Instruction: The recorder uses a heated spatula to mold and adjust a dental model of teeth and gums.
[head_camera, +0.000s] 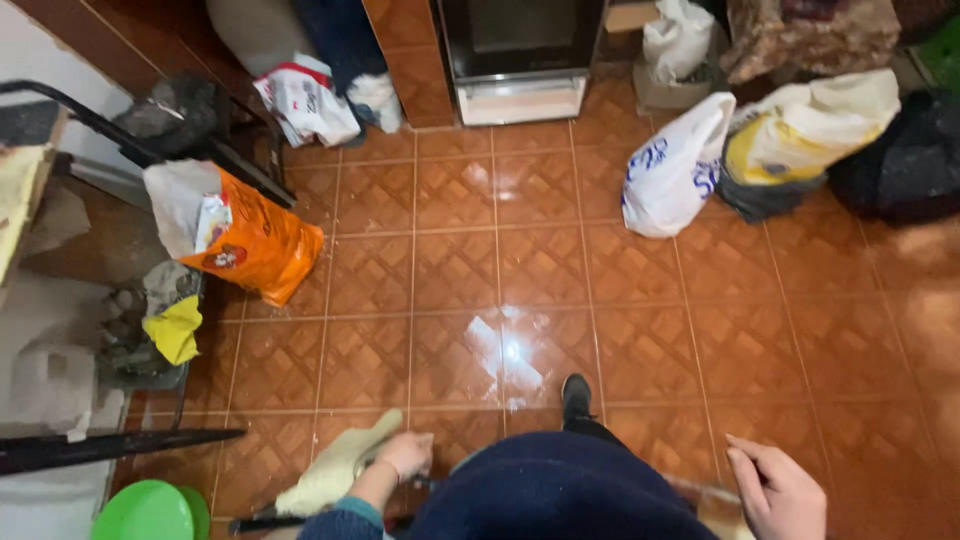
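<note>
Gripping a pale cloth — long axis up-right — left hand; right hand open.

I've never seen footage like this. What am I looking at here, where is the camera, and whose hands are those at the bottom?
No machine here: a person wears one camera on the head, and it looks straight down, so you see that person's own body and hands. The dark blue shape at the bottom is their clothing, with a black shoe just beyond it. The left hand is closed around a pale cloth; the right hand is open and holds nothing that I can see. The surface is a glossy orange-brown tiled floor. Around its edges lie an orange bag, a white plastic bag, a white and yellow bag and, bottom left, a green bowl. At the top stands an appliance with a dark door.
</note>
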